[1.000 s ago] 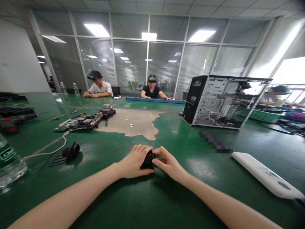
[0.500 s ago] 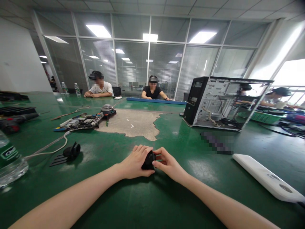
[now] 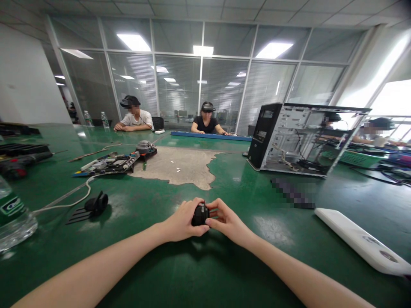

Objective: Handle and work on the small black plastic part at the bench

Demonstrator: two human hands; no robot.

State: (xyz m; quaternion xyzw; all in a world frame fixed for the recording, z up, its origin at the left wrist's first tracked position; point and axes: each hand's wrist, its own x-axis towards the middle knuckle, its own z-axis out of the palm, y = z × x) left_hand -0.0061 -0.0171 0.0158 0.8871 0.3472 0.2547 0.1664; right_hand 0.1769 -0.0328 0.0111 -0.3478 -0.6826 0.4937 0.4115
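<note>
A small round black object [image 3: 199, 214] is held between both hands just above the green table [image 3: 192, 273], near the middle of the view. My left hand [image 3: 184, 220] wraps round its left side, with the thumb below it. On the right side, my right hand [image 3: 224, 217] grips the object with thumb and fingertips. The two hands nearly meet at the thumbs. To the left lies a black clip-like part with prongs [image 3: 97, 204], touched by neither hand.
A water bottle [image 3: 14, 214] stands at the left edge. Behind are a circuit board [image 3: 112, 163] and an open computer case [image 3: 289, 141]. A white elongated device [image 3: 359, 241] lies right. People [image 3: 207, 122] sit across the table.
My left fingers have shifted round the black object, and more of its round side shows. My right hand has hardly moved.
</note>
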